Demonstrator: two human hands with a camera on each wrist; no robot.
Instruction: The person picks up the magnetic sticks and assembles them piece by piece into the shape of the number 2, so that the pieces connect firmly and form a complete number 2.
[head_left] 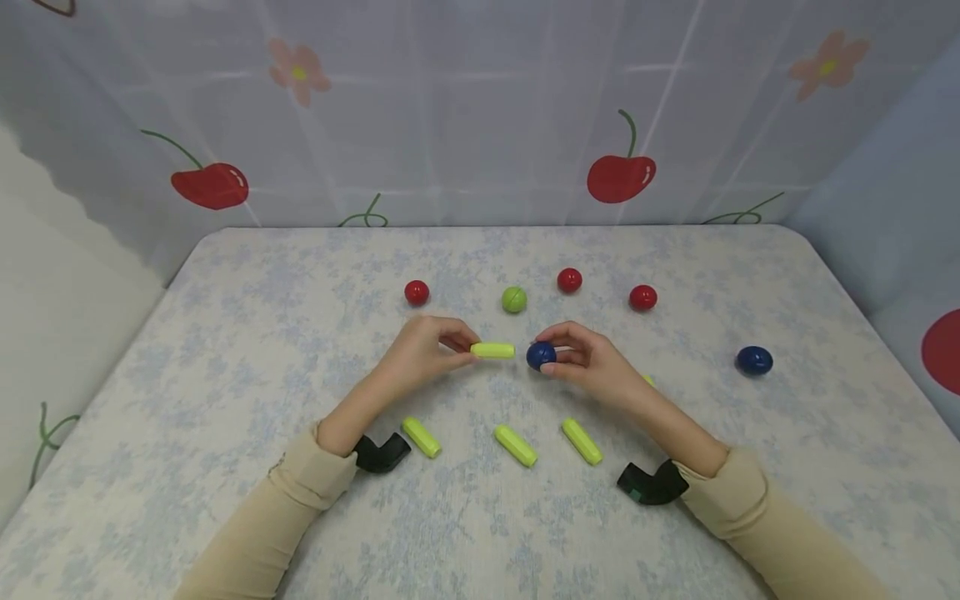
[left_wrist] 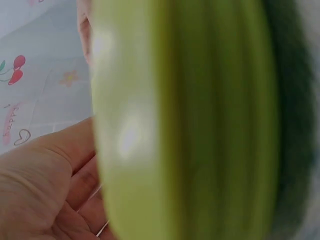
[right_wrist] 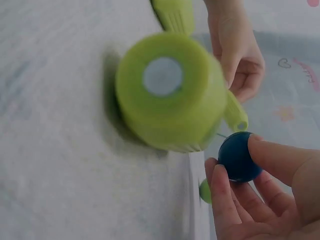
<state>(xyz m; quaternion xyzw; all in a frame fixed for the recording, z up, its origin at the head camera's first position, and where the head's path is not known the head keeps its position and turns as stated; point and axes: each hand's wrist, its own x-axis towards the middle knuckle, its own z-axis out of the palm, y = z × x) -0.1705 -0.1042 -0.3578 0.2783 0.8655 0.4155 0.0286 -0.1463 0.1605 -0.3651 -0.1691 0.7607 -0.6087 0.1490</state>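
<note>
Near the table's middle, my left hand (head_left: 423, 350) pinches a yellow-green plastic rod (head_left: 495, 351) by its left end. The rod lies level in the air and points right. In the right wrist view, a hole shows in the tip of this held rod (right_wrist: 237, 114). Just beyond that tip, my right hand (head_left: 592, 360) holds a blue ball (head_left: 541, 356) between thumb and fingers. A small gap separates rod and ball in the head view. In the left wrist view, a blurred yellow-green rod (left_wrist: 135, 125) covers much of my left hand (left_wrist: 40, 185).
Toward me lie yellow-green rods (head_left: 515, 446), one mostly hidden behind my right forearm. Red balls (head_left: 569, 280) and a green ball (head_left: 513, 299) sit farther back. Another blue ball (head_left: 753, 360) is at right. Black wrist pieces (head_left: 382, 452) jut from both wrists. A printed curtain (head_left: 450, 108) hangs behind.
</note>
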